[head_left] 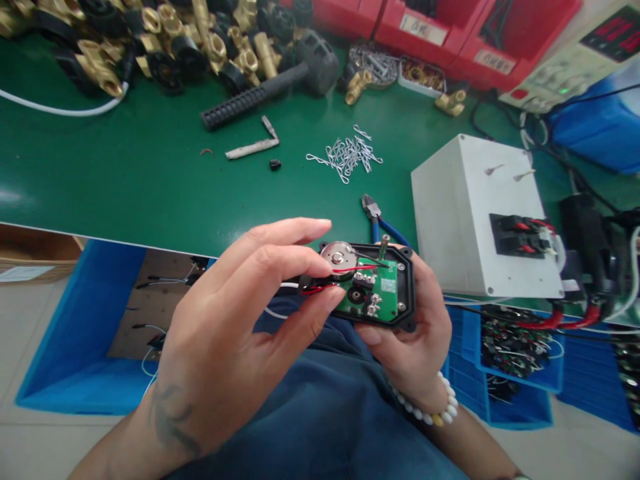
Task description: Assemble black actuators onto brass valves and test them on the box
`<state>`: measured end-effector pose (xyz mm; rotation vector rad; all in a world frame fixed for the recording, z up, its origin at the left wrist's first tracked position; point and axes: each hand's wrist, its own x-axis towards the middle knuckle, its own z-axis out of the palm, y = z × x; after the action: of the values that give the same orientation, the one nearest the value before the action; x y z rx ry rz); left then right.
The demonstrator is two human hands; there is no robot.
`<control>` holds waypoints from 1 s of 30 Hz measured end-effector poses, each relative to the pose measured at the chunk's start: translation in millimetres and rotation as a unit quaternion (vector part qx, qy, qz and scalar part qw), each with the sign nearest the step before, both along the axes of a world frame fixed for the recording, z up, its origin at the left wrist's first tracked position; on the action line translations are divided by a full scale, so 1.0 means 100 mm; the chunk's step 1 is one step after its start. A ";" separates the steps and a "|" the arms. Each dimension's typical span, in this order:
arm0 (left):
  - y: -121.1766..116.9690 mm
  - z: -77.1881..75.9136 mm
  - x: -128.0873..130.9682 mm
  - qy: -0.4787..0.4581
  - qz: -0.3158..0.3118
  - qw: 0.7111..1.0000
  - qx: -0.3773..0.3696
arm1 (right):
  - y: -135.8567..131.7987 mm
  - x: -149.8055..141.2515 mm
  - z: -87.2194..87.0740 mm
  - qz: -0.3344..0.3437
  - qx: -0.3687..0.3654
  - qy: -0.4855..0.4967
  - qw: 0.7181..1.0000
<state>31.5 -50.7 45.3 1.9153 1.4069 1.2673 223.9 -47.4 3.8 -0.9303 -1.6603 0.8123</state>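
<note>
My right hand (417, 333) grips a black plastic housing (411, 293) from its right and lower side, held above my lap. Inside the housing are a green circuit board (387, 303) and a round silver motor (338, 257) with red and black leads. A brass-coloured pin stands up at the housing's far edge. My left hand (260, 300) comes in from the left, its index finger and thumb closed at the red wires (314, 289) beside the motor; their tips partly hide the grip. A white cable leaves the housing's left side.
On the green bench (165, 180) lie cutting pliers (373, 212), a pile of spring clips (350, 157), a black mallet (280, 83) and brass valves (173, 43). A grey box with switches (465, 220) stands right. Blue bins (65, 347) sit below the bench edge.
</note>
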 end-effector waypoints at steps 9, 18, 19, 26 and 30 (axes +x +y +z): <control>0.02 0.05 -0.03 0.065 -0.033 0.997 -0.023 | -0.03 -0.01 0.01 0.041 -0.034 0.014 0.999; 0.02 0.07 -0.04 0.090 -0.028 0.996 0.008 | -0.04 0.01 0.02 0.036 -0.029 -0.002 0.999; 0.02 0.07 -0.04 0.088 -0.026 0.996 0.006 | -0.03 0.01 0.02 0.037 -0.030 -0.003 0.999; 0.00 0.03 -0.04 0.080 -0.016 0.996 -0.024 | -0.01 -0.04 0.02 0.063 -0.052 0.041 0.996; -0.01 0.02 -0.03 0.073 -0.027 0.997 -0.010 | -0.02 -0.03 0.02 0.061 -0.048 0.041 0.996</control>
<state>28.2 -51.5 47.8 2.0532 1.4231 1.1045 220.6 -49.0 5.7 -0.8543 -1.6302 1.0078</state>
